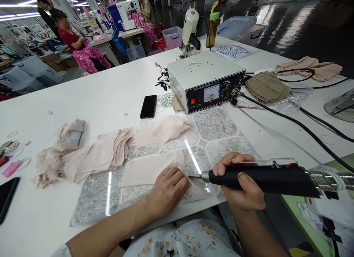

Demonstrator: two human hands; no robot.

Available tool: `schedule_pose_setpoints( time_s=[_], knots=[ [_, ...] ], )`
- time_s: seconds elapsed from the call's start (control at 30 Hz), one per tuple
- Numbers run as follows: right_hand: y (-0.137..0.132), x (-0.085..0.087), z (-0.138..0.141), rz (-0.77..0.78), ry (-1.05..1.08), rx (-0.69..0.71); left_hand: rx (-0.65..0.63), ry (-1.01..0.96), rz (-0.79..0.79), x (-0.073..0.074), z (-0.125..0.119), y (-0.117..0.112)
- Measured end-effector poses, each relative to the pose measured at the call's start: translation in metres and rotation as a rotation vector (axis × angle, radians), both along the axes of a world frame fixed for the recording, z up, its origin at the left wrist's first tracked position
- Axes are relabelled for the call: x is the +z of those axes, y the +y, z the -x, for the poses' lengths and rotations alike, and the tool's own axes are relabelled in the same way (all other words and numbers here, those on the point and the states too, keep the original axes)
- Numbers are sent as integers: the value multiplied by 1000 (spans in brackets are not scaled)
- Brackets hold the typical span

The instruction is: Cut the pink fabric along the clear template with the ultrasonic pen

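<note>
Pale peach fabric piece (152,170): flat on a clear-edged, grey-patterned mat (94,196) at the near edge of the white tabletop (91,102), directly in front of the seated person.

Left hand (170,190): palm down over the right end of the piece, fingers curled and bunched. From where I stand, cannot tell whether this grip pinches the cloth or only presses it.

Right hand (243,192): grip wrapped round a black handheld tool (271,179), thumb on the near side. Its metal tip (195,176) points at the left hand, just beside the fingers; contact with cloth not discernible.

Further cloth: a second peach piece (163,131) lies beyond the first; a layered peach stack (96,157) sits to the left, partly on the mat, its far end crumpled.

Apparatus: white generator box (206,74) behind the mat, with dial meter, red switch and knobs on its black front. A black cable (298,124) runs from the panel rightward. Smartphone (148,106) left of the box, near a loose coil of pale cord (165,100). Brown template pieces (267,88) lie to the box's right.
</note>
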State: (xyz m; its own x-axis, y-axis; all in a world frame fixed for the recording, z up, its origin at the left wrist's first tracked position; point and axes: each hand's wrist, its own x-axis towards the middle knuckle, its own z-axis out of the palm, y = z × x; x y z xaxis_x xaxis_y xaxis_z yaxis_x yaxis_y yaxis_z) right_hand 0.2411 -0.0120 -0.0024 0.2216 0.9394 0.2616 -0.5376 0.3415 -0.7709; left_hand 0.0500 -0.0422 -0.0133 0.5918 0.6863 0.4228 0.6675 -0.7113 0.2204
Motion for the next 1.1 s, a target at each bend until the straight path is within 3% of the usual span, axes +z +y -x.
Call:
schedule_pose_setpoints(
  time_s=[0.3, 0.57, 1.1],
  knots=[
    [0, -2, 1, -13, 53, 30, 128, -54, -30, -2, -6, -3],
    [1, 1, 3, -32, 63, 17, 40, -42, -35, -5, 0, -2],
    [-2, 2, -3, -30, 71, 84, 36, -36, -75, -10, 2, -3]
  ],
)
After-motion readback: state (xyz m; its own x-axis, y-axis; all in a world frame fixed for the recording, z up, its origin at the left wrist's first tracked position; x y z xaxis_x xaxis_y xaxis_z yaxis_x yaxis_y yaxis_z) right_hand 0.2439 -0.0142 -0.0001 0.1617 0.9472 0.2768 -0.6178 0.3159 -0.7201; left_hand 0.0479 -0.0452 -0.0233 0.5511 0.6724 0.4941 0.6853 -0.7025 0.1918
